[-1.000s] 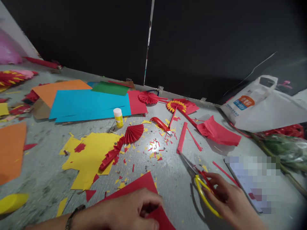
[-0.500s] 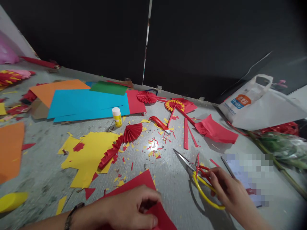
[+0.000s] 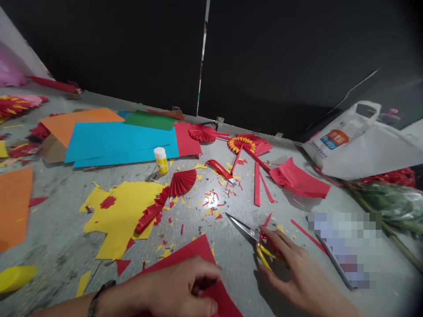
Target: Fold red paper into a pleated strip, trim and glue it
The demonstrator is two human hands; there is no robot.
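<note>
Low in the view, my left hand (image 3: 183, 284) pinches the folded edge of a sheet of red paper (image 3: 194, 251), with thumb and fingers closed on it. Part of the sheet is hidden beneath the hand. To the right, my right hand (image 3: 294, 268) is around the handles of a pair of scissors (image 3: 243, 226), one handle yellow and one red. Their blades look closed and point up and left. A thin red paper strip (image 3: 269, 219) lies by the scissors' pivot. Part of the handles is covered by my fingers.
Yellow paper (image 3: 128, 211) with a pleated red strip (image 3: 152, 211) lies left. A glue stick (image 3: 161, 160), a red cutter (image 3: 220, 169), paper fans (image 3: 241, 144) and scraps lie beyond. A phone (image 3: 343, 259) and a white bag (image 3: 357, 145) are at right.
The scissors have moved left and slightly down along with my right hand, whose fingers now reach further over the handles. My left hand has stayed on the red paper.
</note>
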